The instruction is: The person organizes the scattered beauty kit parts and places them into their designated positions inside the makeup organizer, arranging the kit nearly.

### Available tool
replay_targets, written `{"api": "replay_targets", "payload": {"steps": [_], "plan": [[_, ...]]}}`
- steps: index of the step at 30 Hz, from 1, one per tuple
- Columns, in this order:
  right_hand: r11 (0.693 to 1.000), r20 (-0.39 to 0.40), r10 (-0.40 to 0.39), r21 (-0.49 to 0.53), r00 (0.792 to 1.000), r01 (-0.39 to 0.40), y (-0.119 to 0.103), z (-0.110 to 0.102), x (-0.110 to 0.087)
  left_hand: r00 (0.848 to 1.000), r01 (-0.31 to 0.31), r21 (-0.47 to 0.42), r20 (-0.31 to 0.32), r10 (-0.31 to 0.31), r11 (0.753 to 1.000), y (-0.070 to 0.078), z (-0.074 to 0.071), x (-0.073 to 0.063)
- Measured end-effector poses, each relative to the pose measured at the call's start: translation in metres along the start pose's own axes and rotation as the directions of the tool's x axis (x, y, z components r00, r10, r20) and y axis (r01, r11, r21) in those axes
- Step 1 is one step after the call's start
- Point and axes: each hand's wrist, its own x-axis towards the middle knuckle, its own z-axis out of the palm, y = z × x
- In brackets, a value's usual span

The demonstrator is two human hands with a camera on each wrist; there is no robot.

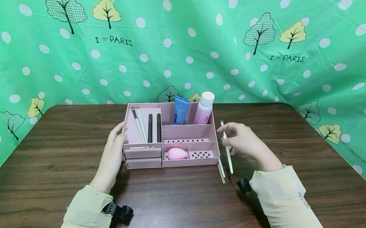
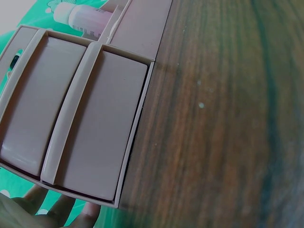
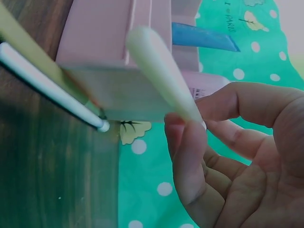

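Observation:
A pink desk organizer [image 1: 188, 131] with two drawers [image 2: 102, 123] at its lower left sits on the table. Against its left side rests my left hand [image 1: 112, 150], fingers extended; the wrist view catches only some fingers [image 2: 59, 209] by its edge. Right of the organizer, my right hand [image 1: 245, 142] pinches a white-handled makeup brush [image 1: 228, 158] between thumb and fingers, bristles pointing away. The handle [image 3: 159, 71] looms close in the right wrist view. A white stick [image 3: 52, 88] and a gold stick [image 1: 221, 173] lie beside the organizer's right side.
The organizer's compartments hold a blue tube [image 1: 180, 109], a pink bottle with white cap [image 1: 204, 108], a pink egg-shaped sponge [image 1: 176, 154], black sticks [image 1: 150, 128] and a dark-tipped brush [image 1: 137, 125]. A green dotted cloth [image 1: 167, 53] hangs behind the brown table [image 1: 169, 214].

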Motion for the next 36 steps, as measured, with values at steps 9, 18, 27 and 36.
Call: {"api": "replay_targets", "payload": {"steps": [9,18,27,36], "plan": [[0.999,-0.004,-0.035,0.019,0.999,0.035,-0.009,-0.003,-0.006,1.0,-0.014,0.002,-0.009,0.014,1.0,0.001,0.0,-0.001],[0.995,-0.084,-0.095,0.004,0.992,0.095,-0.022,-0.003,-0.014,1.0,-0.016,0.015,-0.001,0.016,1.0,0.002,0.0,-0.001],[0.989,-0.114,-0.126,0.068,0.985,0.134,-0.036,-0.002,-0.024,1.0,-0.009,0.007,-0.008,0.009,1.0,0.003,0.001,-0.001],[0.96,-0.093,-0.205,0.176,0.974,0.218,-0.049,0.004,-0.032,1.0,-0.001,-0.013,-0.007,0.001,1.0,0.003,0.003,-0.002]]}}
